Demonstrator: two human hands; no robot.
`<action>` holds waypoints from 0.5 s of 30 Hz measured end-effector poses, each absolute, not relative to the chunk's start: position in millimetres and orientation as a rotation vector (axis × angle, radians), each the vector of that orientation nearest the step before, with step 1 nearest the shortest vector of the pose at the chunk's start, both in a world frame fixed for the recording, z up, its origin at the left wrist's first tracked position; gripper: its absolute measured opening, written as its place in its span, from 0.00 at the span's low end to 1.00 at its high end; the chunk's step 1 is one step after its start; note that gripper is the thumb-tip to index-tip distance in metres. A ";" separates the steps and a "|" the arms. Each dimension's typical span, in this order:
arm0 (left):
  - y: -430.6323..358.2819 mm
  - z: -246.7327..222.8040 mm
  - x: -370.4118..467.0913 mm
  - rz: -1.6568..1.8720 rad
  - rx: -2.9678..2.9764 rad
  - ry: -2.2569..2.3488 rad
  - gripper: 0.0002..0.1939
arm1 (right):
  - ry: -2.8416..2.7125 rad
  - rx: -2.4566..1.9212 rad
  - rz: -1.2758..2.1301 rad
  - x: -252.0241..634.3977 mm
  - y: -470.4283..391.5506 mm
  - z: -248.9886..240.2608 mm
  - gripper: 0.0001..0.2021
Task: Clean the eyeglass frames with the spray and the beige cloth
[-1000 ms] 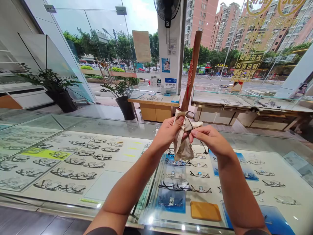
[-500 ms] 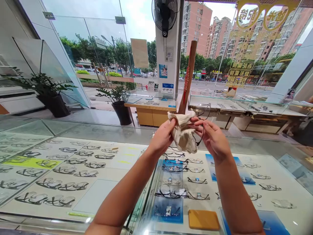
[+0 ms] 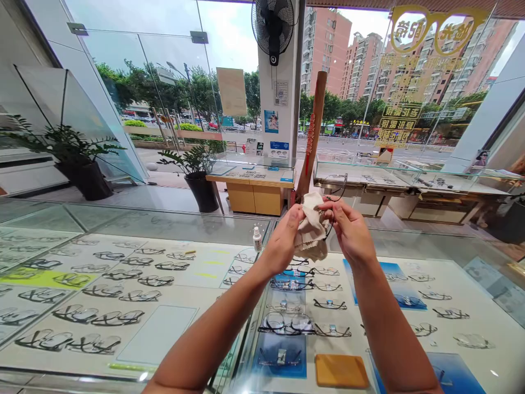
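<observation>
My left hand (image 3: 285, 238) is closed on a cream cloth (image 3: 312, 238), pinching it between thumb and fingers. The cloth is bunched and hangs below both hands. My right hand (image 3: 348, 227) is closed on a pair of eyeglasses (image 3: 343, 189) with thin dark frames. One lens rises above the right fingers, and a dark curved part shows beside the cloth. The cloth covers the rest of the glasses. Both hands are held close together above the glass display case. A small white bottle (image 3: 257, 239) stands on the glass beyond my left forearm.
Glass display cases (image 3: 164, 216) with several rows of eyeglasses lie beneath my arms. A mustard-coloured flat case (image 3: 341, 371) is near the front. Behind the hands rises a tall wooden post (image 3: 315, 126). Potted plants (image 3: 203, 189) and a low cabinet (image 3: 260, 198) stand farther back.
My left hand has shifted right, nearer my right hand, and the cloth is bunched differently over the glasses. The white bottle now shows clear of my left hand.
</observation>
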State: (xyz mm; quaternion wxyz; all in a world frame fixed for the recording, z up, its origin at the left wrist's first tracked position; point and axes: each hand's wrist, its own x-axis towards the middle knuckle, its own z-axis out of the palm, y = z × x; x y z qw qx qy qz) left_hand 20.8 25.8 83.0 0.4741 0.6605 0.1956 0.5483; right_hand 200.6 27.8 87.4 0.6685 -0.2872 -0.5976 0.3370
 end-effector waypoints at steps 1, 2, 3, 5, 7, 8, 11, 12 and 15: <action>24.5 84.3 21.7 1.337 1.625 0.483 0.32 | -1.331 -0.633 0.785 199.4 27.5 87.5 0.17; 23.7 85.4 22.7 1.326 1.633 0.484 0.29 | -1.319 -0.620 0.807 198.1 27.0 87.4 0.16; 23.3 86.1 24.0 1.313 1.636 0.476 0.27 | -1.311 -0.609 0.824 196.7 26.5 87.2 0.16; 23.2 86.4 26.7 1.298 1.617 0.435 0.26 | -1.311 -0.594 0.837 193.7 25.0 86.3 0.15; 23.5 85.8 29.5 1.297 1.567 0.398 0.28 | -1.323 -0.583 0.838 190.4 22.6 85.9 0.14; 23.5 85.3 30.5 1.299 1.539 0.393 0.28 | -1.328 -0.580 0.835 188.8 21.1 86.1 0.14; 22.5 84.8 31.7 1.275 1.501 0.434 0.27 | -1.339 -0.575 0.805 184.3 16.4 87.5 0.14; 22.0 85.1 31.4 1.259 1.499 0.454 0.27 | -1.342 -0.572 0.793 183.0 15.2 87.9 0.14; 20.2 87.3 28.9 1.220 1.503 0.489 0.28 | -1.351 -0.562 0.777 179.7 13.5 87.6 0.14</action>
